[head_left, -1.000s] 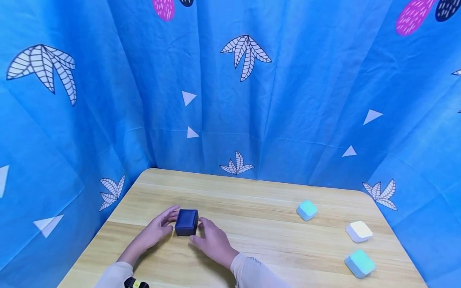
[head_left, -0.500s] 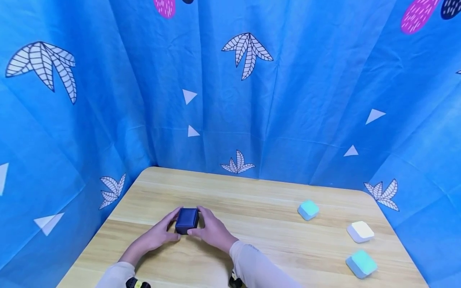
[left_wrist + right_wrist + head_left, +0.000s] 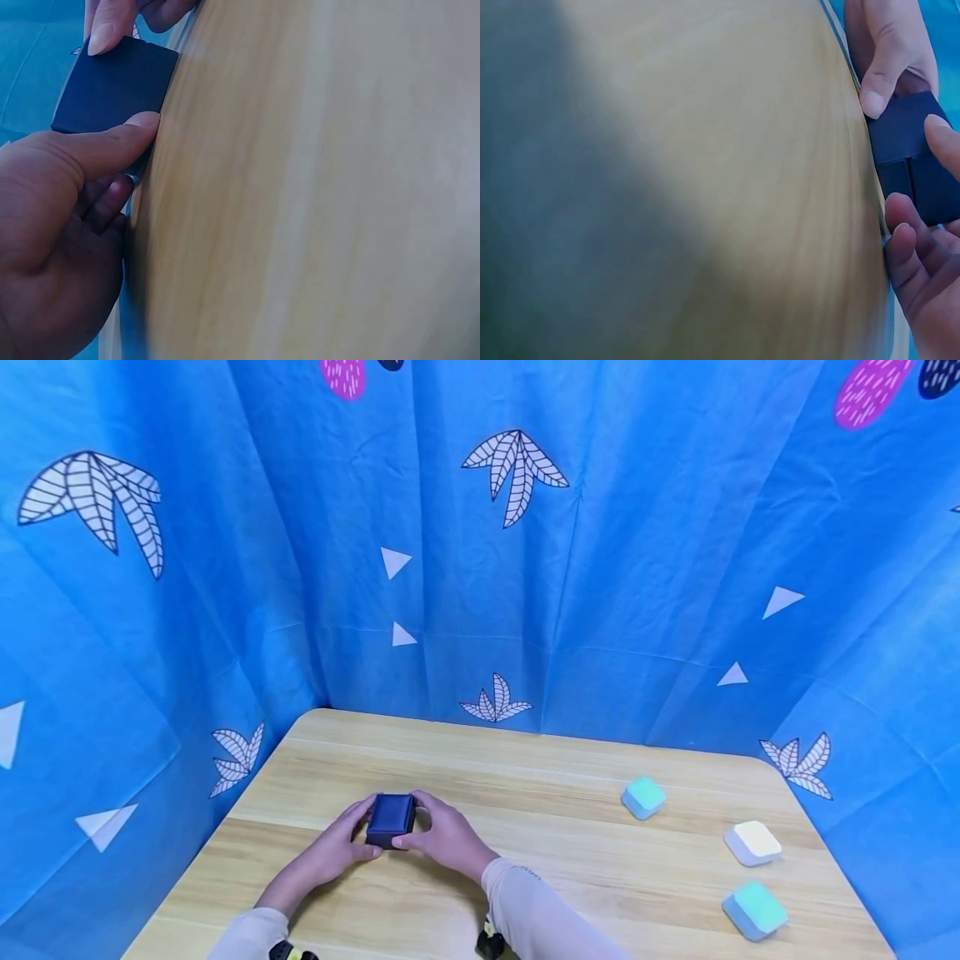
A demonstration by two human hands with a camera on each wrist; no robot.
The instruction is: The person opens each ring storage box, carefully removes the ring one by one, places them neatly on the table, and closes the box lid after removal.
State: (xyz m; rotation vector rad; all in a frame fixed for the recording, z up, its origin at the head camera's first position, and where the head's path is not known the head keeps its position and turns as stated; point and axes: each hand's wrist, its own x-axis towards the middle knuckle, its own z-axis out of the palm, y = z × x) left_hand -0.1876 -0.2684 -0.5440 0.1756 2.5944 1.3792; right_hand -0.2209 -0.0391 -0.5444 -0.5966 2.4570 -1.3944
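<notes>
A small dark blue jewelry box [image 3: 391,814] with a smooth lid sits on the left half of the wooden table, between both hands. My left hand [image 3: 330,853] holds its left side, thumb at the near edge and fingertips toward the back corner. From the right, my right hand [image 3: 450,837] grips it, thumb on the front face and a finger at the far right corner. In the left wrist view the left thumb lies against the box [image 3: 112,86]. The right wrist view shows a dark seam down one side of the box [image 3: 907,135]. Some fingers are hidden behind it.
On the right of the wooden table [image 3: 540,893] stand two teal blocks, a farther block [image 3: 642,797] and a nearer block [image 3: 754,910], with a white block [image 3: 752,842] between them. A blue patterned curtain [image 3: 600,568] hangs around the table's back and sides.
Both hands have closed in on the jewelry box. The left thumb has come to its near edge and the right fingers to its far corner. The box has hardly moved.
</notes>
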